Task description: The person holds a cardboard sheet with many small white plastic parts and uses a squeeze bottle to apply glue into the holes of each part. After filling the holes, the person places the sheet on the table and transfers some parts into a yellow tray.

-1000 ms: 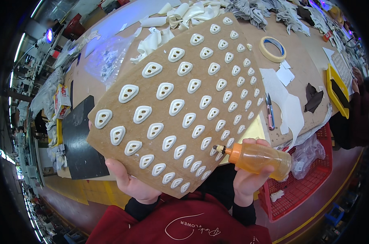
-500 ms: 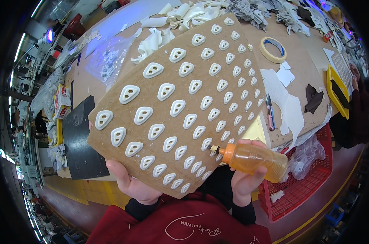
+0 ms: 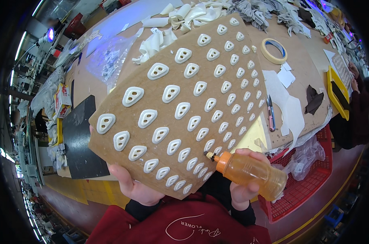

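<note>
Board (image 3: pixel 192 101) of brown card, rows of white pieces (image 3: pixel 180 110) stuck on, tilted up over table (image 3: pixel 302 69); long axis near-left to far-right; left hand (image 3: pixel 133 185) clamped under near edge; right hand (image 3: pixel 243 189) closed round orange bottle (image 3: pixel 251 173), nozzle pointing left, touching or just off board's lower right edge; tape roll (image 3: pixel 273 51) well apart.

Brown board (image 3: pixel 200 73) with white pieces (image 3: pixel 171 94), orange bottle (image 3: pixel 249 173)
</note>
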`<state>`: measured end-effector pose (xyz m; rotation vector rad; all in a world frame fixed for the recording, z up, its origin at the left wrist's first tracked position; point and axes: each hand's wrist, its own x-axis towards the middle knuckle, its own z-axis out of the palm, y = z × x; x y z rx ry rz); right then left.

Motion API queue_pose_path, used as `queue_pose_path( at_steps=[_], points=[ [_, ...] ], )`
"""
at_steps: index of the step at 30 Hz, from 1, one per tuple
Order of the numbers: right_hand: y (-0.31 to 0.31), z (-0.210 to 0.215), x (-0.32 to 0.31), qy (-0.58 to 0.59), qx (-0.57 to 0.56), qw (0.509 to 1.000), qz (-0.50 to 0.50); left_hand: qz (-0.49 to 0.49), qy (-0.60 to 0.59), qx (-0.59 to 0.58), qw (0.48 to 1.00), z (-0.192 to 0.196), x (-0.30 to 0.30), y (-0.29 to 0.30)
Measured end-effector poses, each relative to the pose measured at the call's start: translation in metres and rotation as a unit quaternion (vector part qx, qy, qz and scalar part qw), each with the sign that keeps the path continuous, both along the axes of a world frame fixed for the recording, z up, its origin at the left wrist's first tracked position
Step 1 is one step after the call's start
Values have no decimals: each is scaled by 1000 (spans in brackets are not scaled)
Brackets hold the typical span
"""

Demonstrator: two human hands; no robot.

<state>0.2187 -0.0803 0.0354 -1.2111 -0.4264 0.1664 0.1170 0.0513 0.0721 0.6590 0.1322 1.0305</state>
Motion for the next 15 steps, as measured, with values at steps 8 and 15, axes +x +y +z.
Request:
queue_pose_path(
  at_steps=[8,15],
  points=[
    [-4,8,3,-39,-15,999,12,-22,-23,12,999,1,-1,-3],
    [-2,12,9,-41,-46,998,-16,31,14,1,999,-3,-2,-7]
  ],
)
